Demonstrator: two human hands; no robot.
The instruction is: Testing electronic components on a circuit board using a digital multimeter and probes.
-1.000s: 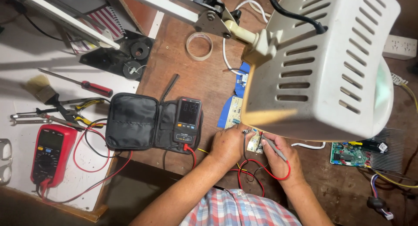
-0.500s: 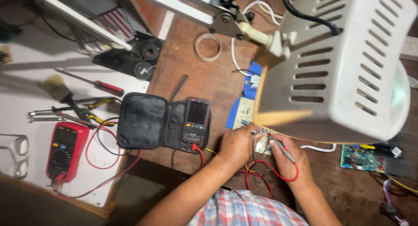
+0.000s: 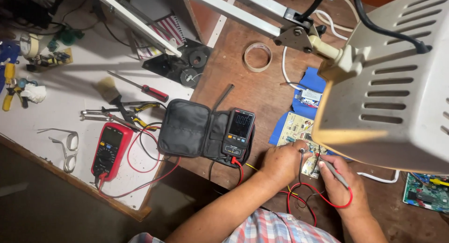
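Seen from the head camera, a person bends over a wooden workbench [image 3: 234, 74], both hands on a pale circuit board [image 3: 293, 129] that lies partly under the hood of a large cream work lamp [image 3: 388, 93]. The left hand [image 3: 280, 161] is clenched round a thin black probe lead whose tip meets the board's near edge; the right hand [image 3: 339, 184] grips a grey probe [image 3: 333, 172] pen-fashion, its point angled onto the same board, with a red lead [image 3: 327, 203] looping beneath the wrist. Just to the left, a dark digital multimeter [image 3: 237, 133] rests on its open black case [image 3: 187, 128], leads plugged in. Further left, on a white board, lie a red multimeter [image 3: 110, 149], pliers [image 3: 133, 119], a red-handled screwdriver [image 3: 140, 87] and spectacles [image 3: 65, 147]. A roll of tape [image 3: 257, 57] sits on the bench beyond.
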